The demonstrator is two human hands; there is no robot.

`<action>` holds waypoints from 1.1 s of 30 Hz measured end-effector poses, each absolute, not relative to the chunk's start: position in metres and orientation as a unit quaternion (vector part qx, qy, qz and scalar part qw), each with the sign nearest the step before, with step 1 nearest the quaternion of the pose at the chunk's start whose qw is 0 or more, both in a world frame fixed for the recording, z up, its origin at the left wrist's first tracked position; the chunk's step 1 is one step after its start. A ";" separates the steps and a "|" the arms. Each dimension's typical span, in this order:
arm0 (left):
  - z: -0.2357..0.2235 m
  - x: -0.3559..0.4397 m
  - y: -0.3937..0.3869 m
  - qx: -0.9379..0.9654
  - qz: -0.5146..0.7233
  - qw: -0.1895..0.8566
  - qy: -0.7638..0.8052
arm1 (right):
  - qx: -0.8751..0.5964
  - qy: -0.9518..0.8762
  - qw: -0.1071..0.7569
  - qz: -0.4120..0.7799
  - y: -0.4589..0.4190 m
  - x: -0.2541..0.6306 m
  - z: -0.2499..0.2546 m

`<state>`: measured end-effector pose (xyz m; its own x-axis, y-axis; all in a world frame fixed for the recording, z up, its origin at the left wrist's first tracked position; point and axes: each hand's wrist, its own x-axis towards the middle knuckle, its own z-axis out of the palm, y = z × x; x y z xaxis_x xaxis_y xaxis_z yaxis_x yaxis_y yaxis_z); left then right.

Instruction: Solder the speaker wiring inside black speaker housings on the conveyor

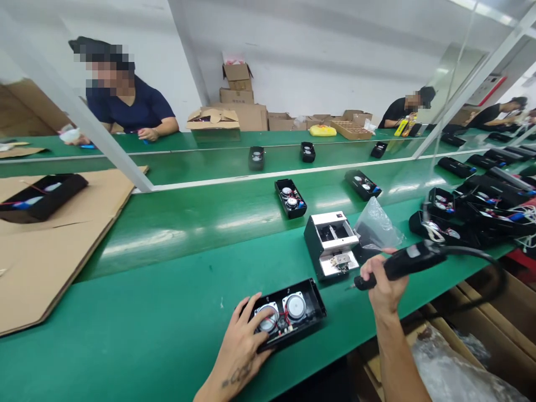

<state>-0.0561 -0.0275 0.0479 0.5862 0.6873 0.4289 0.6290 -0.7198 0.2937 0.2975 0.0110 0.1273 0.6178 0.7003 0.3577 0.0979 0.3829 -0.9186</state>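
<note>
Speaker housing (pixel 288 315) lay open side up on green bench (pixel 167 324), near its front edge. Left hand (pixel 243 343) was laid on housing's left end, fingers spread, apparently to steady it. Right hand (pixel 383 285) was wrapped tight round electric screwdriver (pixel 404 263), held just right of housing, tip aimed toward it. White-framed box (pixel 333 243) stood just behind housing, plastic bag (pixel 377 228) beside it.

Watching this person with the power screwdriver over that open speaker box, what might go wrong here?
The left hand lies on the open speaker housing, fingers near the red wires; the electric screwdriver in the right hand might slip onto them. Its thick cable loops off the table edge and could snag on the cardboard boxes below.
</note>
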 end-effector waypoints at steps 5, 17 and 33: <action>0.052 -0.050 -0.028 0.883 0.278 0.051 0.374 | -0.506 -0.416 0.743 0.140 0.044 0.288 0.149; 0.051 -0.049 -0.029 0.887 0.262 0.051 0.376 | -0.533 -0.491 0.614 0.313 0.007 0.279 0.135; 0.050 -0.036 -0.035 0.879 0.272 0.044 0.389 | -0.293 -0.522 0.672 0.435 -0.046 0.205 0.140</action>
